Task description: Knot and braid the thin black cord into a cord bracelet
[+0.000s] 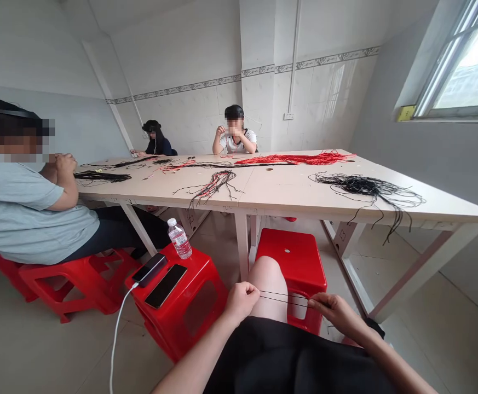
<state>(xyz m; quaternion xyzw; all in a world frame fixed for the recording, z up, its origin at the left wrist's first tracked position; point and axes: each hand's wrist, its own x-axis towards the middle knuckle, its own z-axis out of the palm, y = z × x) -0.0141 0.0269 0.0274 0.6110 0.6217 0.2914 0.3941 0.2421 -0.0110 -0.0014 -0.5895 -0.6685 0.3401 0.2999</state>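
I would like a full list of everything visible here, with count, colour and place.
Table: one, pale, across the room.
Cord bundles: several, red and black, on the table.
Stools: several, red, on the floor.
Water bottle: one, clear, on the nearest stool.
Phones: two, dark, same stool; white cable at one.
Window: one, upper right.
Other people: three, seated at the table.
Black cord: one, stretched between both hands.
Left hand: one, closed on the cord.
Right hand: one, pinching the cord.

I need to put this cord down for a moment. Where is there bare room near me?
The cord could go on the red stool beyond your knee, which is bare. So is the table between the red-black bundle and the black tangle. The left stool is crowded with a bottle and two phones.
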